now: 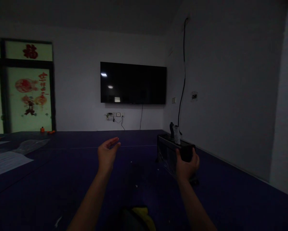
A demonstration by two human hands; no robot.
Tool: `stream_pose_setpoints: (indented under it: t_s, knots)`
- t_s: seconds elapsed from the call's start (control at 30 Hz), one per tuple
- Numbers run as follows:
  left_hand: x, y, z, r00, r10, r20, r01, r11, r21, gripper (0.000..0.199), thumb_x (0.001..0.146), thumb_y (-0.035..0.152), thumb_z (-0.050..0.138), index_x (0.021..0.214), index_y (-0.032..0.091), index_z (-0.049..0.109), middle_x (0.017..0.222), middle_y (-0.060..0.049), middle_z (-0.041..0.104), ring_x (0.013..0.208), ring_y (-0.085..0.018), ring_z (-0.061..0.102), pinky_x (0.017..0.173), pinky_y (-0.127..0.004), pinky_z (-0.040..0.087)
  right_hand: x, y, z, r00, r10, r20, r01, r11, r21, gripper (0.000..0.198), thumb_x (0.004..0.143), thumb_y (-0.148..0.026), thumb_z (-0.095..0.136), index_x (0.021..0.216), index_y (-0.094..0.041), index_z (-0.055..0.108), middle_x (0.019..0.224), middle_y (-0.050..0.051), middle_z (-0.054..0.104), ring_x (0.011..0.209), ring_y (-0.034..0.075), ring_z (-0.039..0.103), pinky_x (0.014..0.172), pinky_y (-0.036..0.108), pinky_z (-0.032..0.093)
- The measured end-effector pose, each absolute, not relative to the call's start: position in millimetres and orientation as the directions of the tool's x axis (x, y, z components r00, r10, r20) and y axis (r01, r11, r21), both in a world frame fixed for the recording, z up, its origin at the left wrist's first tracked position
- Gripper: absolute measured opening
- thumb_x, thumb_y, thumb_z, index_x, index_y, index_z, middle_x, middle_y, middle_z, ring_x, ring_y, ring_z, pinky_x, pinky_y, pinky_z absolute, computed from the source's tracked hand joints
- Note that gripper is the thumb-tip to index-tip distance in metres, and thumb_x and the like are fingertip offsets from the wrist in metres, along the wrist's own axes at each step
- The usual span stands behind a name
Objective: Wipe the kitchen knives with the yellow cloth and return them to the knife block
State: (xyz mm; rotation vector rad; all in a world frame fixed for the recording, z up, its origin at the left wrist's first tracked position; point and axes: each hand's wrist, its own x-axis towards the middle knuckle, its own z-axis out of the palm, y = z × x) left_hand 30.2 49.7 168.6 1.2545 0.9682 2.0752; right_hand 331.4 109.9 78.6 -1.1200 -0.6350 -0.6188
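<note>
A long black box-shaped object (168, 154) stands on the dark blue surface at the right, its near end towards me. My right hand (187, 165) grips that near end, thumb on one side and fingers on the other. On top of the box are a pale, crumpled-looking piece (176, 134) and a dark upright piece (171, 129); I cannot make out what either is. My left hand (107, 154) is raised over the surface to the left, holding nothing, its fingers bent and the thumb apart from them.
The dark blue surface (86, 179) reaches to the walls. Paper sheets (9, 162) and clear plastic film (30, 146) lie at the left, small orange items (42, 129) farther back. A black cable (183, 77) hangs down the right wall behind the box. A yellow-and-dark item (142, 215) is close below me.
</note>
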Motion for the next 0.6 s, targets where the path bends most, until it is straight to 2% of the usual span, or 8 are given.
stream_pose_setpoints:
  t_s: [0.13, 0.23, 0.37, 0.47, 0.53, 0.6]
  knots:
    - [28.7, 49.3, 170.8, -0.445, 0.727, 0.524, -0.076, -0.613, 0.786, 0.026, 0.063, 0.009, 0.064, 0.089, 0.013, 0.068, 0.100, -0.010, 0.069, 0.097, -0.019, 0.063, 0.096, -0.038, 0.043, 339.4, 109.0, 77.7, 0.664, -0.137, 0.735, 0.735, 0.301, -0.608, 0.076, 0.068, -0.062, 0.062, 0.123, -0.009, 0.053, 0.110, 0.020, 0.056, 0.105, 0.035, 0.051, 0.089, 0.048, 0.038]
    - [28.2, 46.9, 172.1, -0.448, 0.727, 0.519, -0.076, -0.610, 0.789, 0.026, 0.060, 0.012, 0.067, 0.086, 0.012, 0.068, 0.097, -0.010, 0.070, 0.093, -0.019, 0.064, 0.090, -0.035, 0.047, 341.8, 107.7, 77.5, 0.672, -0.137, 0.728, 0.729, 0.291, -0.619, 0.078, 0.067, -0.063, 0.063, 0.122, -0.009, 0.053, 0.109, 0.020, 0.057, 0.104, 0.035, 0.052, 0.088, 0.047, 0.039]
    - [28.3, 40.9, 175.1, -0.443, 0.748, 0.494, -0.067, -0.578, 0.813, 0.025, 0.057, 0.024, 0.073, 0.079, 0.012, 0.069, 0.082, -0.008, 0.071, 0.075, -0.018, 0.065, 0.064, -0.027, 0.053, 337.2, 104.7, 76.2, 0.707, -0.099, 0.700, 0.698, 0.255, -0.669, 0.091, 0.061, -0.068, 0.064, 0.129, -0.009, 0.046, 0.115, 0.023, 0.055, 0.110, 0.038, 0.048, 0.091, 0.054, 0.035]
    - [29.3, 33.5, 181.8, -0.428, 0.763, 0.484, -0.059, -0.558, 0.828, 0.024, 0.059, 0.031, 0.072, 0.074, 0.012, 0.069, 0.072, -0.007, 0.069, 0.066, -0.016, 0.063, 0.050, -0.022, 0.048, 328.0, 98.3, 82.7, 0.734, -0.110, 0.670, 0.678, 0.170, -0.715, 0.102, 0.056, -0.071, 0.065, 0.136, -0.015, 0.036, 0.130, 0.025, 0.044, 0.119, 0.045, 0.038, 0.091, 0.069, 0.022]
    - [31.6, 26.0, 188.4, -0.392, 0.775, 0.497, -0.037, -0.553, 0.833, 0.024, 0.060, 0.035, 0.071, 0.068, 0.013, 0.068, 0.067, -0.006, 0.068, 0.064, -0.016, 0.062, 0.049, -0.022, 0.046, 318.9, 90.9, 95.2, 0.674, -0.172, 0.719, 0.739, 0.145, -0.658, 0.102, 0.057, -0.071, 0.065, 0.137, -0.015, 0.035, 0.139, 0.025, 0.033, 0.125, 0.045, 0.028, 0.093, 0.071, 0.015]
    - [36.6, 17.1, 193.1, -0.350, 0.775, 0.526, 0.005, -0.560, 0.828, 0.030, 0.064, 0.043, 0.068, 0.061, 0.013, 0.065, 0.063, -0.006, 0.067, 0.063, -0.017, 0.062, 0.049, -0.022, 0.045, 305.7, 81.5, 111.7, 0.546, -0.229, 0.806, 0.837, 0.197, -0.511, 0.095, 0.063, -0.066, 0.065, 0.135, -0.011, 0.036, 0.141, 0.025, 0.029, 0.128, 0.041, 0.026, 0.097, 0.064, 0.019]
